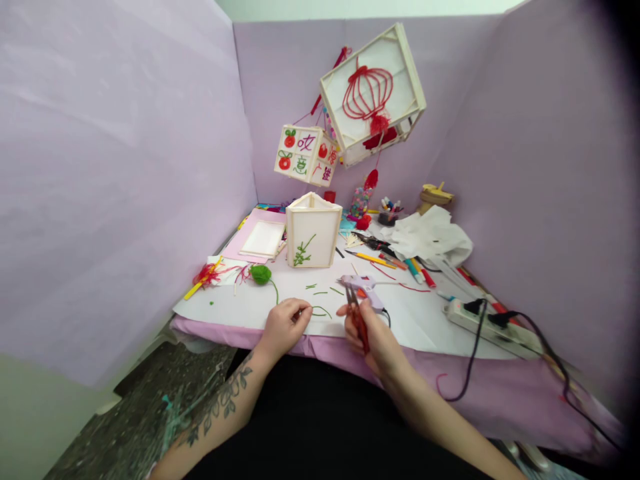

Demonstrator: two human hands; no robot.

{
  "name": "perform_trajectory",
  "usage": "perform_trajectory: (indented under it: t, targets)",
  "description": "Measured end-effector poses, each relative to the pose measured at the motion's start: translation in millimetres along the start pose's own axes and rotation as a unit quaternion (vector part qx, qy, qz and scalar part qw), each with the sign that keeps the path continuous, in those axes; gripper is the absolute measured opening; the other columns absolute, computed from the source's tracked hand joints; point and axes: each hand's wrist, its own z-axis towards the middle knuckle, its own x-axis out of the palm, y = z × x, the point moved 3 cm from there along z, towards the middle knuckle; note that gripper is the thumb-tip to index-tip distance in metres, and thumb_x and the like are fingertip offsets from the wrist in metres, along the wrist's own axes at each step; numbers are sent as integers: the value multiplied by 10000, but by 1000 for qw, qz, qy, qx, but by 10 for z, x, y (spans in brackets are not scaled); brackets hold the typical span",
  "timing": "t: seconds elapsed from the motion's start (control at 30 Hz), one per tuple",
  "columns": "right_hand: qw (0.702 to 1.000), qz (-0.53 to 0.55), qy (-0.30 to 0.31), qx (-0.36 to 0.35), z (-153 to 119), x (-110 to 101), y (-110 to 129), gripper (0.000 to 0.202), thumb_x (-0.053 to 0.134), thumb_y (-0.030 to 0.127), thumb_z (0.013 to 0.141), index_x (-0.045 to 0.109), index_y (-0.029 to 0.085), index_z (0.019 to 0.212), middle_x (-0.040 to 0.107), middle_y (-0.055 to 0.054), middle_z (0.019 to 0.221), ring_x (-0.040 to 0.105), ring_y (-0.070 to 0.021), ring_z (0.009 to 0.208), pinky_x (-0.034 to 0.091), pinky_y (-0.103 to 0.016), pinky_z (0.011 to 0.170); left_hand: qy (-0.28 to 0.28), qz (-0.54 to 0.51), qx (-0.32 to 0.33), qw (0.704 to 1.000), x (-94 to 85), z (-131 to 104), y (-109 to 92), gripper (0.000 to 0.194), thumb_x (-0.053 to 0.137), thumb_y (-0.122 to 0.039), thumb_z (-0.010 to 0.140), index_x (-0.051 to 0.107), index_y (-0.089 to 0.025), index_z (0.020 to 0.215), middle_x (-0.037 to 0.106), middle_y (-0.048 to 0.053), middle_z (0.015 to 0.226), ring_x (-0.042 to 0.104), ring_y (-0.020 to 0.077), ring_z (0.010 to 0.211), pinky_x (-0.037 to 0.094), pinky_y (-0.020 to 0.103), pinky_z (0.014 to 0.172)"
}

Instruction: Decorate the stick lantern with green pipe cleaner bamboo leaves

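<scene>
My left hand (285,328) is closed in a pinch at the table's front edge, with a curved green yarn strand (321,313) coming out from its fingertips. A green yarn ball (261,274) lies beyond it, its tail running down toward this hand. In my right hand (376,337) are red-handled scissors (359,324), the blades pointing up and slightly parted. Several short green pieces (320,292) lie between the hands. Behind them stands a white three-sided lantern (320,241) with a green branch pattern on its front panel. Next to the scissors rests a lilac glue gun (364,283).
A large lantern (373,100) with red yarn work and a smaller decorated lantern (297,153) hang above. At right are a power strip (493,327), markers (414,270) and crumpled white paper (435,233). A framed panel (263,238) and red yarn (204,275) lie left.
</scene>
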Motion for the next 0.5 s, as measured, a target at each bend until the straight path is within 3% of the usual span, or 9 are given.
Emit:
perform_trajectory:
  t: [0.1,0.2,0.33,0.5]
  targets:
    - [987,78,67,122,-234,153,-196,463,612,644,759,576,188,830,367,85,530,217,-41,398,92,-207,394,-3,0,-5,1000,-2,-7,11,123,559,-222,892,654,-186,822,695,36,777,632,156,724,485,270,681]
    - [966,119,98,210,-292,250,-321,395,585,571,809,561,177,809,367,86,521,231,-40,393,97,-197,395,-5,1,-7,1000,0,-9,23,125,557,-225,895,653,-184,826,696,41,785,636,159,736,488,271,681]
    - [956,158,88,231,-156,296,-335,349,439,487,915,531,178,781,354,83,497,222,-46,373,76,-199,391,-3,1,-7,1000,5,-6,24,127,555,-227,898,653,-186,828,695,41,784,636,156,728,491,266,670]
    - [958,164,78,222,-21,389,-280,356,391,463,942,491,185,743,332,90,478,199,-44,369,85,-192,390,6,0,2,1000,-3,1,8,126,557,-225,892,652,-187,819,695,40,778,641,157,729,495,269,680]
